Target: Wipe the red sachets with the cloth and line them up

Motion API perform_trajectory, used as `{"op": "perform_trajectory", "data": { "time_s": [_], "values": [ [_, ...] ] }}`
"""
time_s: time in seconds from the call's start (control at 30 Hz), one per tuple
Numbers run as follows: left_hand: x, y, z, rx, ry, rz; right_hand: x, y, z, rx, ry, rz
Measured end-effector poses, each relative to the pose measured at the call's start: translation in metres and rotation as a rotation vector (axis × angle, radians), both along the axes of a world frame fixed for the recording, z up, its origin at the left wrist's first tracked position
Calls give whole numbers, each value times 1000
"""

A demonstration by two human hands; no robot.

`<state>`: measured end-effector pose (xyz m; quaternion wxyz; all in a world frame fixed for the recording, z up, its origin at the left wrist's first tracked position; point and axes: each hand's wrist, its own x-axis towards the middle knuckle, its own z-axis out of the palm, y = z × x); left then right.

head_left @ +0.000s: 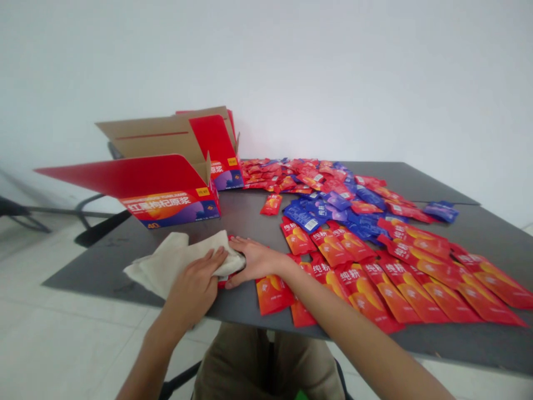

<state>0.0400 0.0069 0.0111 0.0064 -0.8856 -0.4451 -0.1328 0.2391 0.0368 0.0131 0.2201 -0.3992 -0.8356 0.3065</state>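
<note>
Two bare hands work at the near left part of the grey table (250,214). We see the left hand (199,282) lying over a whitish cloth (177,255), fingers close together on it; we can't tell if they grip or just press. The right hand (254,259) sits just beside it, thumb apart from the fingers, around the end of what looks like a red packet (223,279), mostly hidden by cloth and hands; we can't tell how firmly it is held. The cloth lies partly over that packet, in front of an open box (175,208). Behind that, we note a second open box (227,166). One loose pouch (271,204) lies right of the boxes. Farther back, a mixed red and blue heap (308,175); nearer, overlapping orange-red pouches (385,286) spread right.
</note>
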Motion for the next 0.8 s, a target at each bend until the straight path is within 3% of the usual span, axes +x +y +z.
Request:
{"op": "perform_trajectory", "data": {
  "time_s": [0.13, 0.33, 0.57, 0.8],
  "values": [
    [-9, -14, -2, 6, -25, -14, -1, -1, 2, -14, -26, -20],
    [5, 14, 9, -34, 41, 5, 0, -2, 3, -33, 24, -22],
    [-8, -9, -1, 15, -3, -17, -1, 0, -1, -22, -5, -25],
    [6, 5, 6, -25, 48, 27, -1, -2, 1, -6, 23, -11]
  ]
}}
